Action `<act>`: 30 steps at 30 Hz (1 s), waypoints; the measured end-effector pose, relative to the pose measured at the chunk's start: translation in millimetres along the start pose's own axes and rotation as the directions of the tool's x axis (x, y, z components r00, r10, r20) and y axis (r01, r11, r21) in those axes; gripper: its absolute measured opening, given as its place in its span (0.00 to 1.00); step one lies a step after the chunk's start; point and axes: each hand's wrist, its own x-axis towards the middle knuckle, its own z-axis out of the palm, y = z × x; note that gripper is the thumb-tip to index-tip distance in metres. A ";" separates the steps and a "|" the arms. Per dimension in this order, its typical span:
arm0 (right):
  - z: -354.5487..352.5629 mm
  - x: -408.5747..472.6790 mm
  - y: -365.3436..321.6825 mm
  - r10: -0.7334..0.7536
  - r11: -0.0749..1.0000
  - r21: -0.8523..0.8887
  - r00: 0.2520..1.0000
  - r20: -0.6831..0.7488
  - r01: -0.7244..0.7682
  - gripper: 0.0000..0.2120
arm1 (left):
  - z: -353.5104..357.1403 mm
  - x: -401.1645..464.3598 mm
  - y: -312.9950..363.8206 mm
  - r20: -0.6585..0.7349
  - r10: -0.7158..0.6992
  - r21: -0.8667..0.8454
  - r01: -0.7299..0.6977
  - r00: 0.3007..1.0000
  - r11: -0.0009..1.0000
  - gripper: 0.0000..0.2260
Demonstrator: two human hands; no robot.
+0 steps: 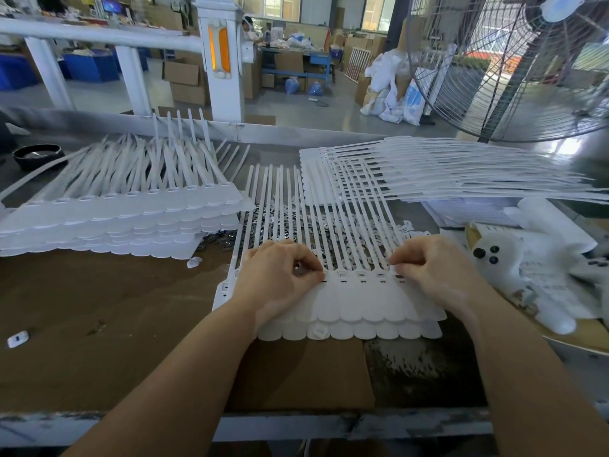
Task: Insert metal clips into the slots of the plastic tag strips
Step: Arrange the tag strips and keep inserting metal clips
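Note:
A white plastic tag strip (362,301) lies on the table in front of me, its long tails pointing away over a heap of small metal clips (283,212). A row of slots (361,276) runs across the tag heads. My left hand (280,278) rests on the strip's left part, fingers curled, pinching something small at a slot; the clip itself is hidden. My right hand (431,268) has its fingertips curled down at the slot on the right end, whatever it pinches is hidden too.
A tall stack of tag strips (115,212) lies at the left. More strips (445,166) fan out at the back right. A black bowl (38,155) sits far left. White gloves and packaging (540,262) lie at the right. A large fan (514,64) stands behind the table.

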 end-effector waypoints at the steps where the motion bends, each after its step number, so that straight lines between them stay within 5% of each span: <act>1: -1.2 0.0 0.4 0.010 1.000 0.002 1.000 0.006 -0.010 0.06 | -0.1 -0.3 -0.1 -0.001 -0.001 -0.001 0.001 1.000 1.000 0.10; 30: -4.4 8.5 -7.0 0.295 0.952 0.072 0.955 0.038 -0.297 0.03 | -0.3 0.4 -0.2 0.006 -0.008 -0.005 0.008 1.000 1.000 0.10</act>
